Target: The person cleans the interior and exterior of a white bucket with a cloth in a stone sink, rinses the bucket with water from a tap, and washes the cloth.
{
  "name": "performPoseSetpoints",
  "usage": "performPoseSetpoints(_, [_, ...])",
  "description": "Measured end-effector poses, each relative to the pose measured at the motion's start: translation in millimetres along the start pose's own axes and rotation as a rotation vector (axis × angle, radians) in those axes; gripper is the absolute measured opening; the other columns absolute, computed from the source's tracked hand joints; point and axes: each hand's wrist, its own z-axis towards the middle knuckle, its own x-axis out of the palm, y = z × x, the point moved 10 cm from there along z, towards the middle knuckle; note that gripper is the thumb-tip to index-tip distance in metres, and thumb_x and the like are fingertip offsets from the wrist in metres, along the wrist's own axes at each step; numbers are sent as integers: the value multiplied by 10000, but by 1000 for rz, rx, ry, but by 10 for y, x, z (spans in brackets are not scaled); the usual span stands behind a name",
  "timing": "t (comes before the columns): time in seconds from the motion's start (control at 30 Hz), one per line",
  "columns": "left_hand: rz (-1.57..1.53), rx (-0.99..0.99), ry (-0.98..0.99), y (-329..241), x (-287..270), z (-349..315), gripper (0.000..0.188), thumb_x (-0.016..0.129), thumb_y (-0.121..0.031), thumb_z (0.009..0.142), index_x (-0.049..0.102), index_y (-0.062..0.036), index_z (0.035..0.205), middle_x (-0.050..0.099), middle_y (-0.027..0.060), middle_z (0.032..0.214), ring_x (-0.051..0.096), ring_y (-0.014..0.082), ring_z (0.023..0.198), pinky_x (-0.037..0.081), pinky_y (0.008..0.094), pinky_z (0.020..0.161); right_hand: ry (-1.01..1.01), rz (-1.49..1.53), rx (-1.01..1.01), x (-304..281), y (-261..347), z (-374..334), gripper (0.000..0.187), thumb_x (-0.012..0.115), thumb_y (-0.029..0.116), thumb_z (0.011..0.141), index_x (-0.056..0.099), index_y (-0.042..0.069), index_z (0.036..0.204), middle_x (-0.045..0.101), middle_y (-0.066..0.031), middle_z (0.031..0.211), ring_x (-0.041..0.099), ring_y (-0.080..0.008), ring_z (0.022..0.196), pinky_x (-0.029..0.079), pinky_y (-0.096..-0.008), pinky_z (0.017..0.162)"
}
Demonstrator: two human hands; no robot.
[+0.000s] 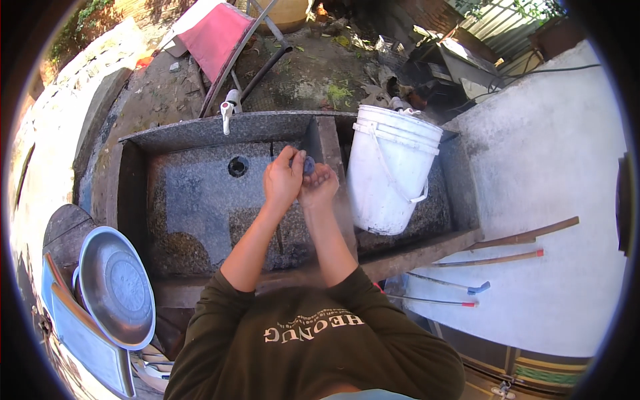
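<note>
Both my hands are together above the stone sink [193,220], near the divider between its two basins. My left hand [283,179] is closed, thumb and fingers pinching a small rounded dark bluish thing [308,165] whose kind I cannot make out. Right against it, my right hand [318,188] is turned up with its fingers curled in; whatever lies inside them is hidden. A white plastic bucket [393,170] with a wire handle stands in the right basin, just right of my hands. The left basin's round drain hole [238,167] shows beyond my left hand.
A white-handled tap [227,117] overhangs the left basin's back edge. At the left, a metal bowl [120,287] leans beside the sink. Several sticks [487,260] lie against the pale wall [547,167] at right. Behind stands a folding chair with red fabric [217,40].
</note>
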Motion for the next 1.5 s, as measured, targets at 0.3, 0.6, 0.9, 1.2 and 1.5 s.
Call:
performPoseSetpoints(0.3, [-695,-325,58,323,234,-447,208,538,-193,863,511,7,810,500,36,635,426,101,601,392,271,542,558,297,622,511,-196,-640,363,387,242,871,316,148,528,241,48,464,201,-68,362,169,-217,349])
performPoseSetpoints(0.6, [-138,-177,-104,-58,101,-1022,154,497,-189,859,497,-35,861,536,184,680,534,313,605,415,380,577,579,-163,144,490,254,-317,820,349,728,742,465,52,1191,488,-124,1204,450,-237,1122,377,-324,870])
performPoseSetpoints(0.9, [4,-36,1,-516,783,-993,157,507,-152,843,507,-5,787,544,170,667,540,294,600,423,352,586,702,-783,80,365,795,-241,957,184,744,758,67,28,1382,104,-125,1444,93,-219,1335,41,-325,1069])
performPoseSetpoints(1.2, [-644,-182,-132,-762,771,-791,137,519,-169,876,502,-42,826,489,-33,766,425,61,629,388,234,563,255,-1903,-1354,1512,3505,387,704,637,458,696,427,44,1225,303,-174,1342,274,-343,1245,209,-500,1002])
performPoseSetpoints(1.5, [-538,299,-142,-2474,694,159,83,547,-82,844,504,-51,908,533,8,871,462,40,675,412,189,574,351,-2121,-1009,1193,3708,1032,412,561,453,771,586,183,1081,497,-37,1213,317,-289,1240,164,-570,996])
